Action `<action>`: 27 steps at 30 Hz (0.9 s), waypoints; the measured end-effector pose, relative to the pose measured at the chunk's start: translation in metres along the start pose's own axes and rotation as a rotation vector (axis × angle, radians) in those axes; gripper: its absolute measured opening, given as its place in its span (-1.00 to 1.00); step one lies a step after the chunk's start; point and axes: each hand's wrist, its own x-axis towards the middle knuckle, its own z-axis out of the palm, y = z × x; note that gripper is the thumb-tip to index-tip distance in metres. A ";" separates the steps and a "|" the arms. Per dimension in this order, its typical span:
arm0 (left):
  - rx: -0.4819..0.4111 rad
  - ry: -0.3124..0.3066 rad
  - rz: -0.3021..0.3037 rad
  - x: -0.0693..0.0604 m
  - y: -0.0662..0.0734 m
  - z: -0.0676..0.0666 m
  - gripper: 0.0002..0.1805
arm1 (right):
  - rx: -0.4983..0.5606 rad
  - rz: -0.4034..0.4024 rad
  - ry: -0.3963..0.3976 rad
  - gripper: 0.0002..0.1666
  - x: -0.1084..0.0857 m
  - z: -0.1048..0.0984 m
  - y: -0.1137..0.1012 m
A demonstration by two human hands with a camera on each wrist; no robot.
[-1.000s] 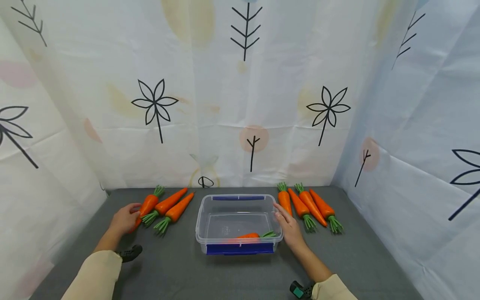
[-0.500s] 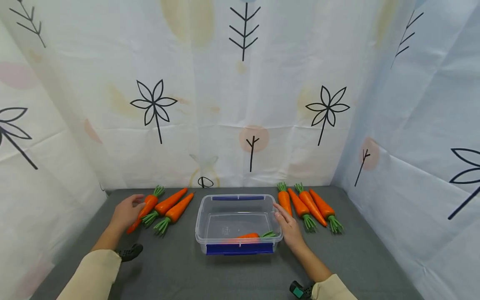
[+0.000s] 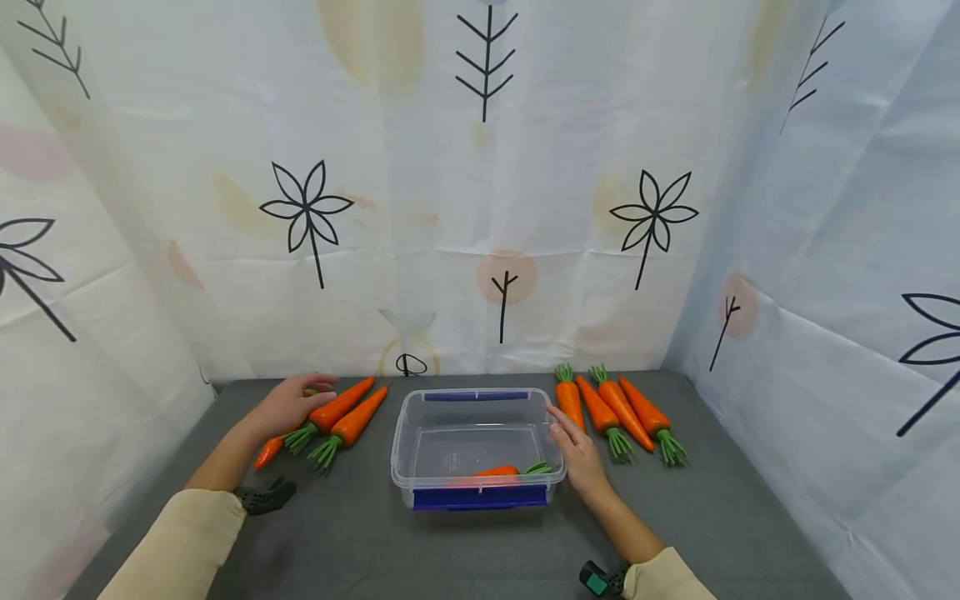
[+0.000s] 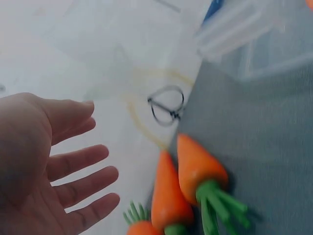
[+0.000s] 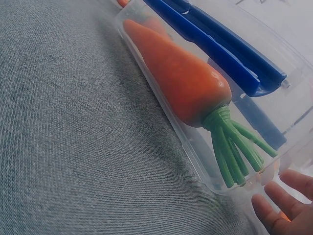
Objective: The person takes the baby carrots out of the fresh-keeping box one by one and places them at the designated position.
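My left hand (image 3: 288,408) hovers over the left group of carrots, its fingers extended and apart with nothing held. Beneath it, one carrot (image 3: 270,452) shows mostly its tip. Two more carrots, a middle one (image 3: 343,403) and a right one (image 3: 362,417), lie slanted beside it. In the left wrist view the left hand (image 4: 73,176) is spread, apart from the carrots (image 4: 200,164). My right hand (image 3: 581,462) rests with straight fingers against the right side of the clear plastic container (image 3: 401,442). Inside the container, along its near wall, lies one carrot (image 5: 181,73) with a green top.
Several carrots (image 3: 600,410) lie to the right of the container, behind the right hand. The container has blue latches (image 3: 480,498) and no lid on it. A grey cloth covers the table (image 3: 337,542); a printed white curtain (image 3: 420,208) stands behind and at both sides.
My left hand has let go of the leftmost carrot and moved up and right over the carrots. The right hand and the container have stayed in place.
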 end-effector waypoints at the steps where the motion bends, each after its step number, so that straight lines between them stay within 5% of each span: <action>1: -0.023 -0.014 0.011 0.001 0.005 0.001 -0.49 | 0.000 -0.002 0.000 -0.54 0.000 0.000 0.000; 12: -0.093 -0.105 0.129 0.009 0.050 0.019 -0.52 | -0.009 0.022 -0.001 -0.53 0.000 0.000 -0.002; 27: -0.115 -0.264 0.237 0.028 0.085 0.056 -0.52 | 0.001 0.040 -0.013 -0.52 0.000 0.000 -0.004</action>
